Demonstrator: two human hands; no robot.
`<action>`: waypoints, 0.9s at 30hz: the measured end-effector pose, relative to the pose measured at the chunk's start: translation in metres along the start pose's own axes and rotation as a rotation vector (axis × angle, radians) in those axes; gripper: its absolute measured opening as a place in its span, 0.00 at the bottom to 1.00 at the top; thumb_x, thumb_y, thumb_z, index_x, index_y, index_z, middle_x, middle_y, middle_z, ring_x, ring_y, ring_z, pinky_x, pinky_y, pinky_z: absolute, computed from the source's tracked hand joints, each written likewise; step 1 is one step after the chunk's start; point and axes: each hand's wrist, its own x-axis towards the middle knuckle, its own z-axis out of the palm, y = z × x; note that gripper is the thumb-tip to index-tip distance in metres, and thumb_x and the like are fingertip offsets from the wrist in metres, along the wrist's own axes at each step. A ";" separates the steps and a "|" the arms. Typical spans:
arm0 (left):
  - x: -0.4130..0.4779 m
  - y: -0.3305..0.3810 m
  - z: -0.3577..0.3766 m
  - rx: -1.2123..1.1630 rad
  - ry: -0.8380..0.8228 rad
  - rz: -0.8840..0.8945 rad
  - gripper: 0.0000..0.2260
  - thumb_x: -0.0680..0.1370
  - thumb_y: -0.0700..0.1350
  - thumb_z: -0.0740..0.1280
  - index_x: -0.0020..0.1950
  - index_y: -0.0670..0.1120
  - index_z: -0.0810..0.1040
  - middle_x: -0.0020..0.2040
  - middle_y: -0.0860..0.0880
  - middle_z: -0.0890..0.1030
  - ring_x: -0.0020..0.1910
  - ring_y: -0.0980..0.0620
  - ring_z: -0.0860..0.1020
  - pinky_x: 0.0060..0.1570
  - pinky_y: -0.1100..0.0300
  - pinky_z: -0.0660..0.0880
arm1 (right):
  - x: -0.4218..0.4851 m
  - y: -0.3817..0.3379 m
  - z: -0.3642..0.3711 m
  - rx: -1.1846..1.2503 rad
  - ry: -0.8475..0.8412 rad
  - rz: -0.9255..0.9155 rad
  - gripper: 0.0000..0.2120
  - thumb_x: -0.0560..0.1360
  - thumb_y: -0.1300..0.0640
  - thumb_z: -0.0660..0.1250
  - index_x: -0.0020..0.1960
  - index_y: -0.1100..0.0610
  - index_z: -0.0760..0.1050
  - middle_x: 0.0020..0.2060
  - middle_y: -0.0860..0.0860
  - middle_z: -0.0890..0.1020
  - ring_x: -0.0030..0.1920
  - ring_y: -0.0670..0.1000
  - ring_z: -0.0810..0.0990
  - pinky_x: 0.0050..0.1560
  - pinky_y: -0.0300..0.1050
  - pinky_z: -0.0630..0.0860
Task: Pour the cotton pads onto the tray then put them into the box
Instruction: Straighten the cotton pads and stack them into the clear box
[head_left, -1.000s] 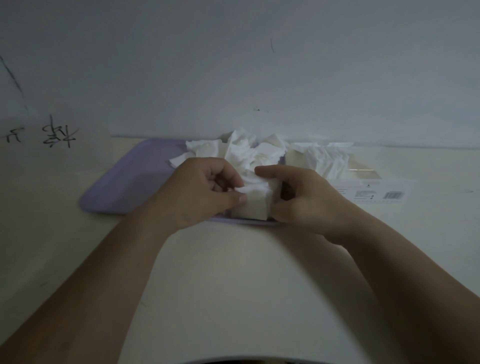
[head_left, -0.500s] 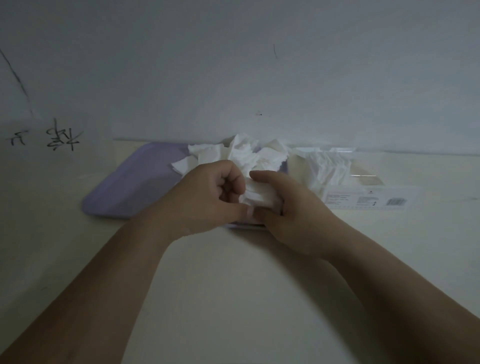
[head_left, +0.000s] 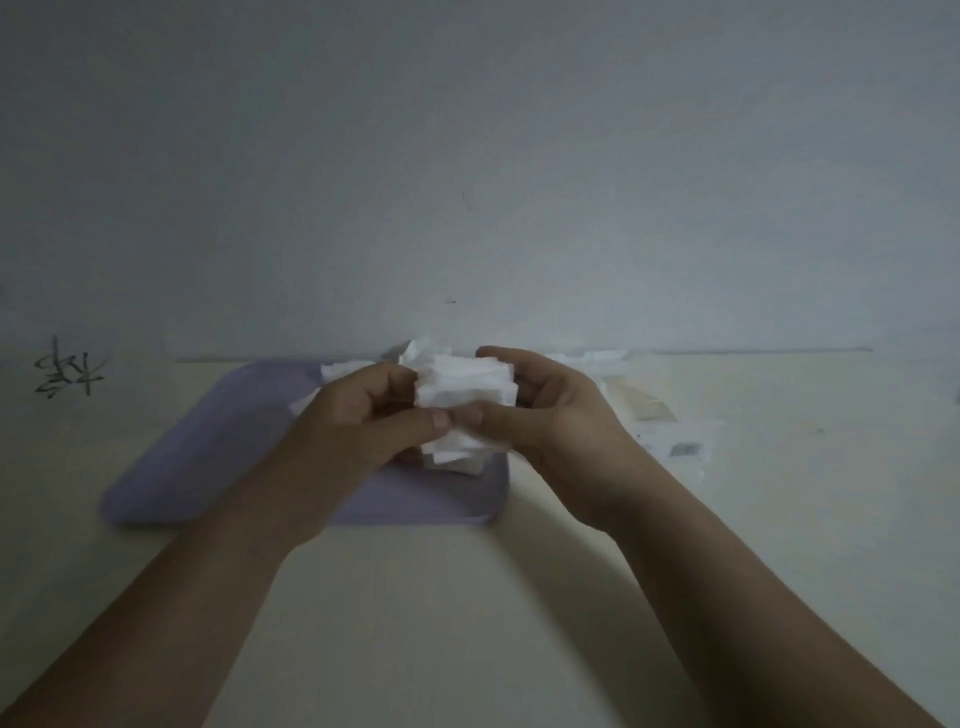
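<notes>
Cream table (head_left: 467, 597) under lilac tray (head_left: 218, 457).

I see through one head camera only, looking forward and slightly down, close over the table (head_left: 467, 597), toward the wall (head_left: 467, 156).

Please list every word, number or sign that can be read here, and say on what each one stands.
Left of the tray: black handwritten marks, not legible.
On the clear box: printed label with a barcode, too blurred to read.
Nothing can be quoted.
</notes>
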 end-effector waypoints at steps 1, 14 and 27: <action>0.006 0.003 0.006 0.018 0.021 -0.003 0.05 0.77 0.34 0.73 0.50 0.42 0.82 0.38 0.49 0.85 0.34 0.56 0.80 0.33 0.66 0.75 | 0.000 -0.006 -0.004 0.014 -0.005 0.011 0.20 0.72 0.73 0.74 0.63 0.64 0.80 0.55 0.61 0.87 0.54 0.58 0.86 0.57 0.52 0.82; 0.083 0.013 0.104 0.742 0.018 0.140 0.09 0.76 0.51 0.73 0.56 0.56 0.81 0.58 0.58 0.80 0.55 0.56 0.78 0.57 0.58 0.76 | 0.028 -0.081 -0.101 -1.219 0.416 0.074 0.06 0.74 0.60 0.69 0.44 0.64 0.76 0.36 0.54 0.77 0.37 0.56 0.75 0.33 0.45 0.71; 0.096 -0.020 0.103 0.880 0.042 0.296 0.15 0.70 0.61 0.71 0.49 0.54 0.84 0.49 0.56 0.81 0.52 0.51 0.77 0.53 0.51 0.78 | 0.063 -0.038 -0.104 -1.498 0.382 0.293 0.10 0.69 0.59 0.71 0.40 0.57 0.69 0.40 0.54 0.75 0.37 0.57 0.77 0.31 0.44 0.69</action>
